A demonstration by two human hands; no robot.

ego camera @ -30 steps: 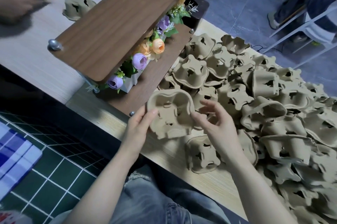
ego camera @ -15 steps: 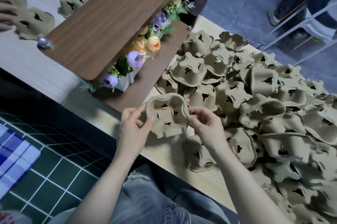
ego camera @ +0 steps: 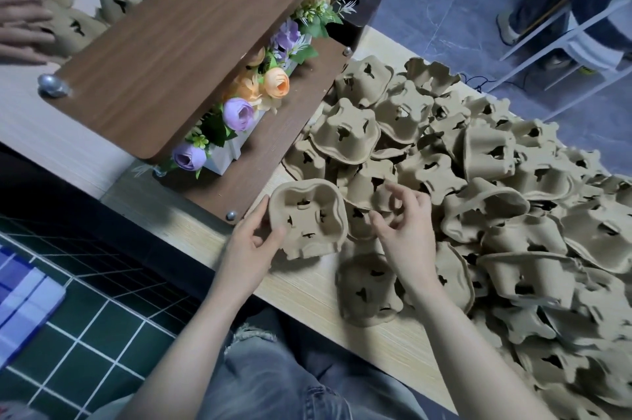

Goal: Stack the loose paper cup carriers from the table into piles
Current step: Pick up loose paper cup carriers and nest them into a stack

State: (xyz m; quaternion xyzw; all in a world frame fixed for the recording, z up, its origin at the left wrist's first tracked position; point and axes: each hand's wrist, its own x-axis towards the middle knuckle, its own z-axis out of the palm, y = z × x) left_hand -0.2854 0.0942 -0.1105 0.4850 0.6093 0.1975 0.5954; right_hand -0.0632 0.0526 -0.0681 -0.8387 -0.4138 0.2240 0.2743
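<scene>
My feed is evenly lit by soft, diffuse light with no glare, and the table (ego camera: 307, 286) and the heap of carriers (ego camera: 513, 214) read clearly. I see deep shadow under the wooden shelf (ego camera: 178, 53) and along the table's near edge. Straight lines bow toward the frame edges, and another person's hand (ego camera: 24, 26) at far left is motion-blurred.

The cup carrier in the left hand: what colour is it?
Plain light brown, seen in the head view: cup carrier, left hand.

right hand (ego camera: 408, 231) off the carrier (ego camera: 307, 219), left hand (ego camera: 251, 245) holding alone
</scene>
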